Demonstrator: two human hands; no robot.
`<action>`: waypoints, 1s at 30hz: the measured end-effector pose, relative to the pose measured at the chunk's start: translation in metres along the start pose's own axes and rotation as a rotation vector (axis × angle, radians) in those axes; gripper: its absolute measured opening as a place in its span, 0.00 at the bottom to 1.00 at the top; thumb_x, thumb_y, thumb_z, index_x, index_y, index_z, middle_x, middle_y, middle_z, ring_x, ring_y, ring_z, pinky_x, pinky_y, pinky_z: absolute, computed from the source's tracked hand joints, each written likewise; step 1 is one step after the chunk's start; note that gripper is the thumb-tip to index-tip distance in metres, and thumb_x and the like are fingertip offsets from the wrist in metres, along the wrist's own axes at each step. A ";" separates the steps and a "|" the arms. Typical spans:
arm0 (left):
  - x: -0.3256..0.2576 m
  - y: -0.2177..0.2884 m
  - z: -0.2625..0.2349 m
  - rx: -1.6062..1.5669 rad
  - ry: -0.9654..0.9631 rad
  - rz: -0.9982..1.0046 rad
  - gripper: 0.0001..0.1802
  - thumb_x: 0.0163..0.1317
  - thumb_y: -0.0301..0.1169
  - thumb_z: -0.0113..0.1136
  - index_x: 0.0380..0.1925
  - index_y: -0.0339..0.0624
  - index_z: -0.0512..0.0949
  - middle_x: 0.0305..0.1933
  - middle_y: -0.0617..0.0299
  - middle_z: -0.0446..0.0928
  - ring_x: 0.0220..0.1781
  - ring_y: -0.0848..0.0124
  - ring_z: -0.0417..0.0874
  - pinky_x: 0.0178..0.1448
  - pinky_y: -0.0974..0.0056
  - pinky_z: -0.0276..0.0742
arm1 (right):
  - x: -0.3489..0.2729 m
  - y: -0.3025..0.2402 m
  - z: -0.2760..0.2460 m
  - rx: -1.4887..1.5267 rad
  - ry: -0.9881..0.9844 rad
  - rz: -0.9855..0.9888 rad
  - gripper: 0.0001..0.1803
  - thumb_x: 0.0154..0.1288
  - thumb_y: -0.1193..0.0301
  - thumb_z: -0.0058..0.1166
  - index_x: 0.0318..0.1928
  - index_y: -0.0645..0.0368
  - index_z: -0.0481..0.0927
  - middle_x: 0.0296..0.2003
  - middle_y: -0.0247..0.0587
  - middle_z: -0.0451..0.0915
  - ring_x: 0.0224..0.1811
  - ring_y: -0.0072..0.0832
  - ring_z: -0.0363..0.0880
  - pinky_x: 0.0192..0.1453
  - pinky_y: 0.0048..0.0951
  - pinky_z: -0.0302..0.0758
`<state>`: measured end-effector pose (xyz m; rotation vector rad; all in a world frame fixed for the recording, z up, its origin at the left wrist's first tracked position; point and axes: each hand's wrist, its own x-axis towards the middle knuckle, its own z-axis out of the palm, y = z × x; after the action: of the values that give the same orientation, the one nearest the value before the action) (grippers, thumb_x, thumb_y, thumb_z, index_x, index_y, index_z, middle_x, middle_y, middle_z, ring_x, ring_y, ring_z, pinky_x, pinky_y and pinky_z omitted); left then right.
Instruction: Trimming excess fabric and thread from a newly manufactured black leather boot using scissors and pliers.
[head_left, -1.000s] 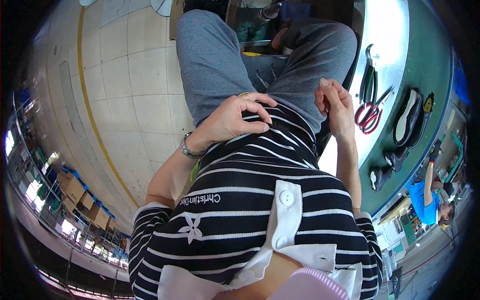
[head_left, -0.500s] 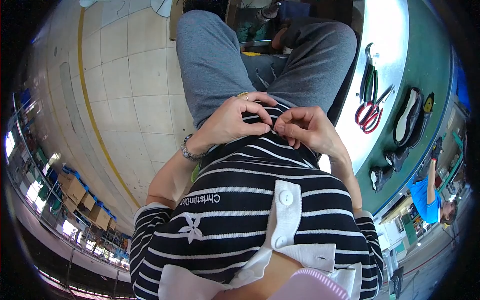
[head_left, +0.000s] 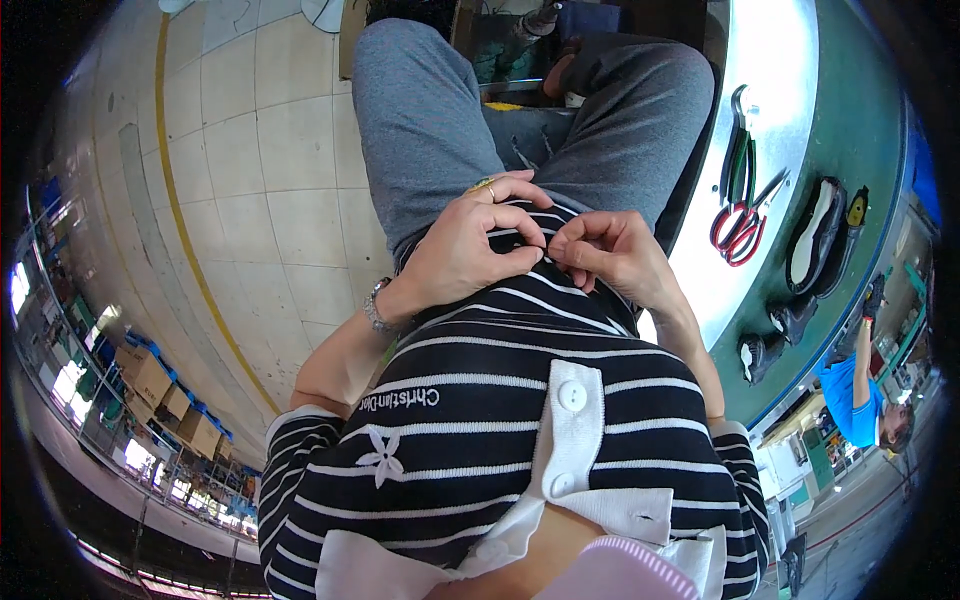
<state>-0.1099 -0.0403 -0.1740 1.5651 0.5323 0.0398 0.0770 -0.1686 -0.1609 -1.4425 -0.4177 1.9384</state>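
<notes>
Tips of left fingers [head_left: 519, 262] and right fingers [head_left: 592, 258]: anything pinched there is too small to tell. Looks like the right ones partly curl under the palm, can't confirm. Dial of wristwatch [head_left: 376, 306] not readable. Pink ribbed-edge item [head_left: 630, 570] cut off by bottom edge, metal surface [head_left: 768, 60] by top. Co-worker [head_left: 855, 395] small at the right rim, hand detail lost.

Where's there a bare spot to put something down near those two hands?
The shiny silver metal strip is bare beyond the green-handled metal cutters; the green tabletop is bare beyond the black, partly white shoes. It's crowded around the cutters and red-handled metal scissors, and over the black-and-white striped shirt, where the left hand and right hand nearly meet.
</notes>
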 end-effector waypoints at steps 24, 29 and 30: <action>0.002 -0.015 0.004 -0.363 -0.025 -0.147 0.06 0.52 0.27 0.70 0.31 0.40 0.85 0.54 0.57 0.78 0.61 0.65 0.75 0.67 0.62 0.64 | 0.001 0.018 0.009 0.207 0.103 -0.086 0.05 0.62 0.76 0.55 0.38 0.63 0.79 0.28 0.30 0.79 0.25 0.12 0.74 0.28 0.14 0.69; 0.000 -0.019 0.002 -0.388 -0.029 -0.165 0.07 0.53 0.28 0.70 0.32 0.40 0.86 0.54 0.56 0.77 0.59 0.66 0.75 0.65 0.64 0.65 | 0.002 0.020 -0.001 0.314 0.160 -0.147 0.05 0.63 0.75 0.53 0.37 0.62 0.79 0.27 0.33 0.79 0.23 0.14 0.73 0.27 0.15 0.69; -0.001 -0.021 0.002 -0.404 -0.030 -0.164 0.07 0.53 0.28 0.70 0.33 0.40 0.86 0.54 0.56 0.77 0.59 0.66 0.75 0.65 0.64 0.66 | 0.002 0.020 -0.004 0.359 0.205 -0.155 0.05 0.63 0.74 0.53 0.36 0.62 0.79 0.27 0.33 0.79 0.22 0.14 0.72 0.27 0.15 0.68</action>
<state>-0.1165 -0.0432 -0.1936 1.1235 0.5871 -0.0017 0.0739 -0.1819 -0.1754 -1.3130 -0.0772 1.6238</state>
